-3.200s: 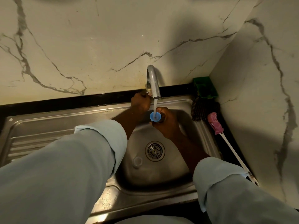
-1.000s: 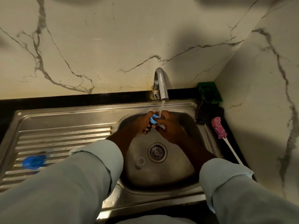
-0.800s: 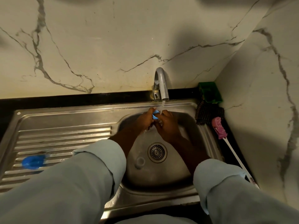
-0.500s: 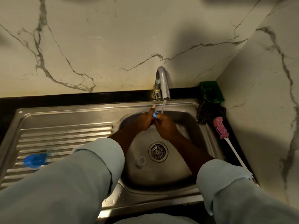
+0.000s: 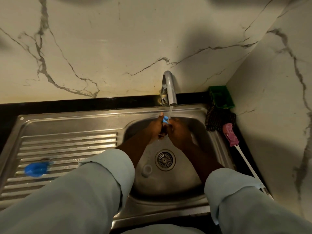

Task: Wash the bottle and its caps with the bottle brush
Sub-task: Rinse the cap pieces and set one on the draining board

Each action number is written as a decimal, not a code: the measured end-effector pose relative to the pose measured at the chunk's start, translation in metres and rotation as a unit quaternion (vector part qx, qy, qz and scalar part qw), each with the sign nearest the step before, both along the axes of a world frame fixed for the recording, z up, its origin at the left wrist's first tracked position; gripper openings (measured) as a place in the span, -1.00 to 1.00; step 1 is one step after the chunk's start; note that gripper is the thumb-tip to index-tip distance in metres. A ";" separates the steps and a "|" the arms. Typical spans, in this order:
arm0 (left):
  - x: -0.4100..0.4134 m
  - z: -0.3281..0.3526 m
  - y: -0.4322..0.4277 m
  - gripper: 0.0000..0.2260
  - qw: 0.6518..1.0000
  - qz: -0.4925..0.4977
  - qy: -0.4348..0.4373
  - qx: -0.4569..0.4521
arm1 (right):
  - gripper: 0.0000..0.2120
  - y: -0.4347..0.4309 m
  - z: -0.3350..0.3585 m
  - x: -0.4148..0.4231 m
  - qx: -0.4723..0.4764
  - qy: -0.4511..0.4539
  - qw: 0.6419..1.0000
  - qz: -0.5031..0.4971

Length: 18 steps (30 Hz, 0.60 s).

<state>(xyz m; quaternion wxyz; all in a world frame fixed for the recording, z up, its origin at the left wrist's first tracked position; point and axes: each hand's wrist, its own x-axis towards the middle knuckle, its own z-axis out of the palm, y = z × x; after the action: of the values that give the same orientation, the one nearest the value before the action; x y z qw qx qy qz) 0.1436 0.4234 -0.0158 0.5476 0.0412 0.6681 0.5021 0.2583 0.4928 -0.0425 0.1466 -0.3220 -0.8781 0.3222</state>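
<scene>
Both hands' grip (image 5: 164, 128) pinches blue cap (image 5: 165, 119) on edge under tap stream (image 5: 170, 110).

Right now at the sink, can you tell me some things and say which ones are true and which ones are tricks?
1. Water runs from the tap. True.
2. The left hand and right hand hold a small blue cap under the stream. True.
3. The bottle brush is in the right hand. False: it lies on the sink's right edge.
4. The blue piece on the draining board sits inside the basin. False: it rests on the ridges at the left.
</scene>
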 end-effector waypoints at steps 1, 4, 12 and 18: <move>0.005 0.000 0.000 -0.54 1.000 0.012 0.009 -0.003 | -0.52 0.000 -0.002 -0.003 -0.025 0.000 0.999 -0.020; 0.012 -0.001 0.001 -0.59 0.996 0.074 -0.029 0.052 | -0.70 -0.007 0.002 -0.013 -0.191 0.062 0.973 -0.110; 0.006 -0.005 0.009 -0.75 0.962 -0.006 0.271 -0.024 | -0.81 -0.011 0.007 -0.029 -0.492 0.140 0.816 -0.269; 0.002 -0.021 -0.005 -0.78 0.804 -0.197 0.556 -0.074 | -0.66 -0.011 0.007 -0.033 -0.523 0.115 0.788 -0.303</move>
<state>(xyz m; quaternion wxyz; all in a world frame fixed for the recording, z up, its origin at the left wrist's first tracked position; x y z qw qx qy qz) 0.1454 0.4187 -0.0372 0.1707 0.4031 0.8709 0.2235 0.2251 0.4822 -0.0359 0.1459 -0.5597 -0.4085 0.7061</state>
